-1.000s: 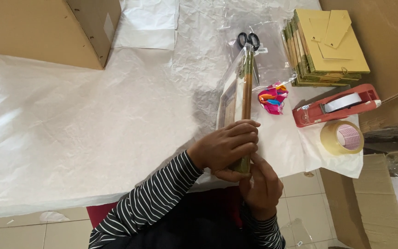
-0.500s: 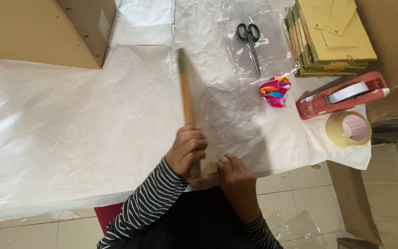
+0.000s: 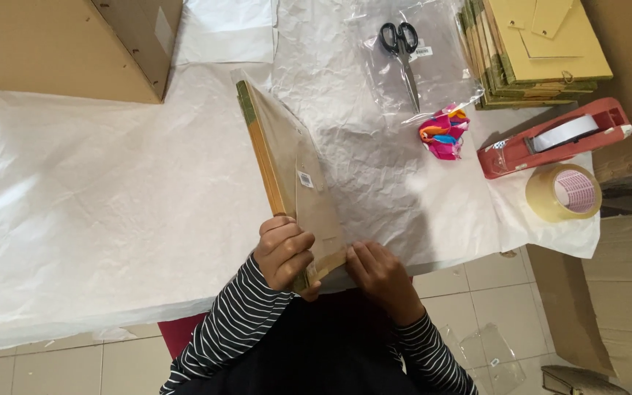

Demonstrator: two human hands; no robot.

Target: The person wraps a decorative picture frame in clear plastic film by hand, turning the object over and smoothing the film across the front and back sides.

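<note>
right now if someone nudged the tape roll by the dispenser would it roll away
Probably not. The tape roll lies flat on its side on the paper cover, so it would likely slide. It looks light, a hollow ring. It sits near the table's corner, so a hard push might drop it.

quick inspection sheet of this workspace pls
surface: table covered with crinkled white paper
job's things: flat brown board in a clear sleeve, tilted on edge
clutter: scissors on a plastic bag, stack of tan boards, red tape dispenser, tape roll, colourful wad
grippers: left hand grips the board's near end; right hand touches its near edge
cables: nothing seen
surroundings: cardboard boxes, tiled floor
</note>
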